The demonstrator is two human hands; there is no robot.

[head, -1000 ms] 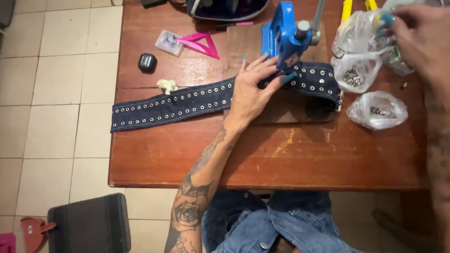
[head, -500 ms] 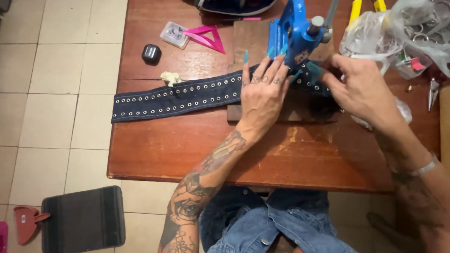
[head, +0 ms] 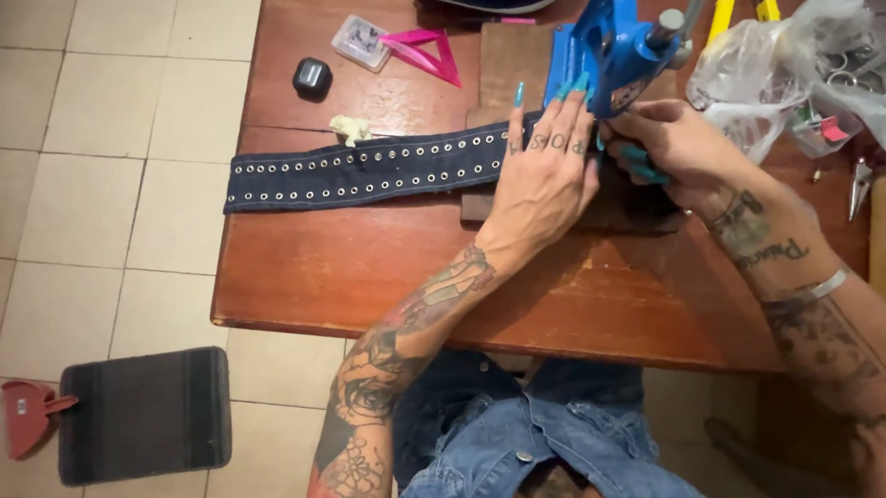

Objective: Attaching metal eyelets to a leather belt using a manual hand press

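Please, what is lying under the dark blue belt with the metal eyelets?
Under the belt the left part rests directly on the wooden table. Near the blue press it crosses a wooden board. The left hand covers that stretch, so what lies beneath there stays hidden.

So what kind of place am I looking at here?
Probably a home craft workshop: a blue hand press stands on a wooden table, a dark eyelet-studded strap lies across it, and bags of metal hardware sit alongside.
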